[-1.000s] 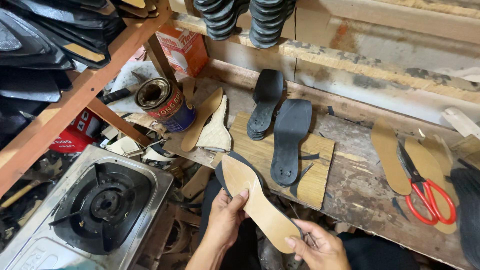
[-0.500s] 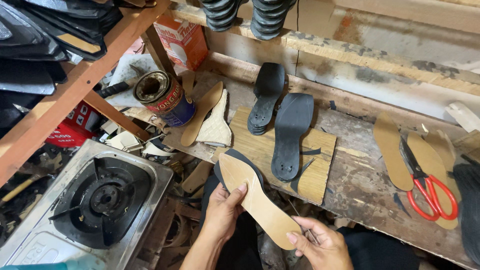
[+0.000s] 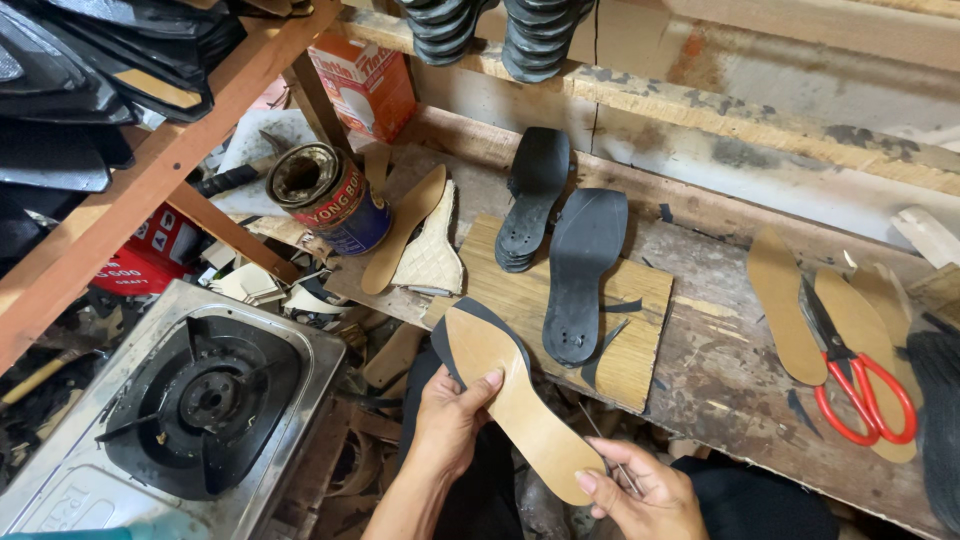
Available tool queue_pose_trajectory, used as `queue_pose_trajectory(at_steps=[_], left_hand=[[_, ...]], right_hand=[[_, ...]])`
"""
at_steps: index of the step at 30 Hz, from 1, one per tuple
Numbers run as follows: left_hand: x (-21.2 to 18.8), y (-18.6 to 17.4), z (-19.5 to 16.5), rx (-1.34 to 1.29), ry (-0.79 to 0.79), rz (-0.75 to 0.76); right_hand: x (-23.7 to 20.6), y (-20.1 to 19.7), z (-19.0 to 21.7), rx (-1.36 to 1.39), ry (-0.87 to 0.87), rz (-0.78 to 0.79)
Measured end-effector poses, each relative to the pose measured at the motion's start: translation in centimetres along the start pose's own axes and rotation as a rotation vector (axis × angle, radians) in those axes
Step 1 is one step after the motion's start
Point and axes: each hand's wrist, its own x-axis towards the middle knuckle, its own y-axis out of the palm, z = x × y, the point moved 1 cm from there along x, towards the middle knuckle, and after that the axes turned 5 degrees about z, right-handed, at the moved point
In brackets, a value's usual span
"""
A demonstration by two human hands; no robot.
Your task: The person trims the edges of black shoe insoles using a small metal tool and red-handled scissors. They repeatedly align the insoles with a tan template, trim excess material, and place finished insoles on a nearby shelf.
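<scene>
Fingers of the left hand (image 3: pixel 450 420) are closed on the tan insole (image 3: pixel 520 395) near its broad forepart, thumb laid across the upper face; fingers of the right hand (image 3: pixel 640 495) pinch the narrow heel end, with a thin metal pin or tool (image 3: pixel 605 450) lying between them. The insole is held in the air over the person's lap, just in front of the counter (image 3: pixel 720 370) edge, toe end pointing up-left. Its visible face is plain, smooth, light brown and unmarked; a dark sole layer (image 3: pixel 445 340) shows behind it along the toe and left margin, projecting slightly past the tan outline. On the counter just beyond lies a wooden board (image 3: pixel 640 330) bearing a flat black sole (image 3: pixel 580 275), with a short stack of black soles (image 3: pixel 535 200) beside it leaning toward the back wall. To the left stand an open round tin (image 3: pixel 325 195), a further tan insole (image 3: pixel 400 230) and a cream quilted piece (image 3: pixel 430 260). To the right, well apart, red-handled scissors (image 3: pixel 855 375) lie across several tan insoles (image 3: pixel 785 305). A gas burner (image 3: pixel 195 400) sits lower left, below the counter
</scene>
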Motion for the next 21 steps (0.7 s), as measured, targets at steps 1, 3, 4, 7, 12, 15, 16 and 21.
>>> queue_pose_trajectory(at_steps=[1,3,4,7,12,15,16,21], left_hand=[[0.0,0.0,0.0,0.007,-0.002,-0.001],[0.1,0.1,-0.1,0.022,-0.006,0.000],[0.1,0.2,-0.1,0.022,-0.007,0.000],[0.1,0.2,-0.1,0.023,-0.008,0.001],[0.1,0.2,0.1,0.027,-0.016,-0.002],[0.2,0.1,0.3,0.035,-0.018,0.007],[0.2,0.1,0.3,0.035,-0.016,0.016],[0.2,0.3,0.4,0.039,-0.035,0.020]], right_hand=[[0.0,0.0,0.1,-0.006,0.007,0.004],[-0.1,0.0,0.3,-0.019,0.021,0.012],[-0.1,0.0,0.4,-0.019,0.027,0.006],[-0.1,0.0,0.5,-0.026,0.033,-0.003],[-0.2,-0.4,0.1,-0.004,-0.045,0.025],[-0.3,-0.8,-0.6,-0.030,-0.031,0.007],[-0.3,-1.0,-0.8,-0.033,-0.033,0.004],[-0.2,-1.5,-1.6,-0.056,-0.065,0.008]])
